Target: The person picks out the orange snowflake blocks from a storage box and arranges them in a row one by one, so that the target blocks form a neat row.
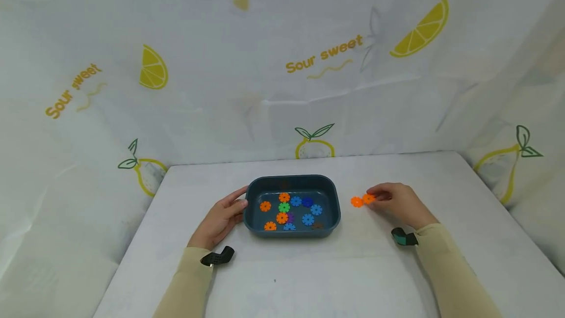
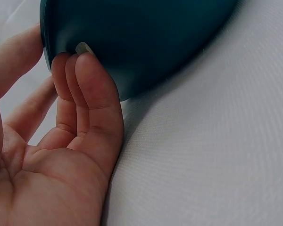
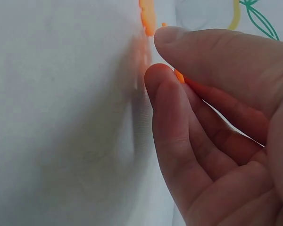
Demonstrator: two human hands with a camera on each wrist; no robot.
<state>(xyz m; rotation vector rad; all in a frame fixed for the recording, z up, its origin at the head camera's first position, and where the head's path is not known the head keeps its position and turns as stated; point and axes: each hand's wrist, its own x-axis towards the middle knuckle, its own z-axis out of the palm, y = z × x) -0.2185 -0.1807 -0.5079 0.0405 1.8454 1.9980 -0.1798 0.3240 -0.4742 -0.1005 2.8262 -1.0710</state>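
Blue-grey tray: mid-bench, with small notched plastic discs scattered over its floor.
Left hand: at the tray's left end, thumb up by the rim and fingers curled against the outer wall, holding it there.
Right hand: fingers and thumb pinching the right orange disc.
Orange pair: that disc and the left orange disc meet edge to edge, right of the tray and outside it; whether they are slotted together I can't tell from here.
Inside the tray: orange discs mostly to the left, a green disc in the middle, blue discs to the right, a brown disc at the near right.
Disc handling: I'd expect them light, stiff and rather slick; best pinched across both faces near the notched edge, since a thin disc lying flat gives little to grab.
Tray handling: looks rigid and easily nudged; its rim offers the surest hold.
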